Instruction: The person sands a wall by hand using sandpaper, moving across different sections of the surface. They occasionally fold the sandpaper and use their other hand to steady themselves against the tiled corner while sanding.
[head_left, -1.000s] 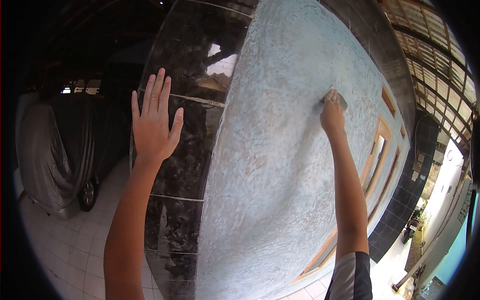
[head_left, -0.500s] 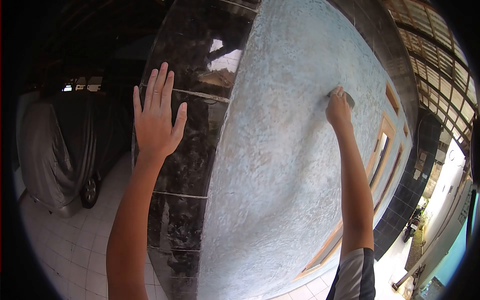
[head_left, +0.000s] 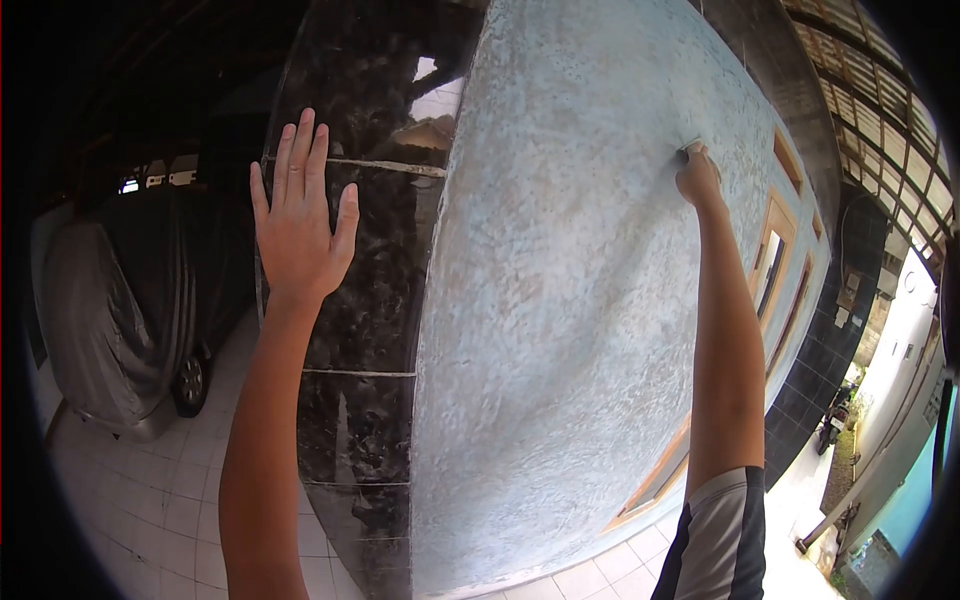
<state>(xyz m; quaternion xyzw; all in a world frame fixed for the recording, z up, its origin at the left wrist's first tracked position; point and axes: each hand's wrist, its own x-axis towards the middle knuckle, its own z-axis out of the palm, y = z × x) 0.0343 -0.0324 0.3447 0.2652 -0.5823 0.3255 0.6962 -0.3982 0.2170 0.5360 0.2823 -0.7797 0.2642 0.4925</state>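
My left hand [head_left: 302, 220] lies with its fingers spread against the dark glossy tiles [head_left: 370, 270] at the wall's corner. High on the rough, pale blue-grey wall [head_left: 540, 300], my right hand [head_left: 699, 178] is closed around a small flat dark object [head_left: 690, 147] pressed to the surface. Most of that object is covered by the hand, so its full shape cannot be made out.
A vehicle under a grey cover [head_left: 110, 320] stands at the left on a tiled floor [head_left: 150, 500]. Wooden window frames [head_left: 772, 255] are set in the wall at the right. A motorbike [head_left: 832, 425] is further back.
My right hand has moved up and slightly right along the wall, with the object turned more edge-on. My left hand appears slightly higher and further left as the view has shifted.
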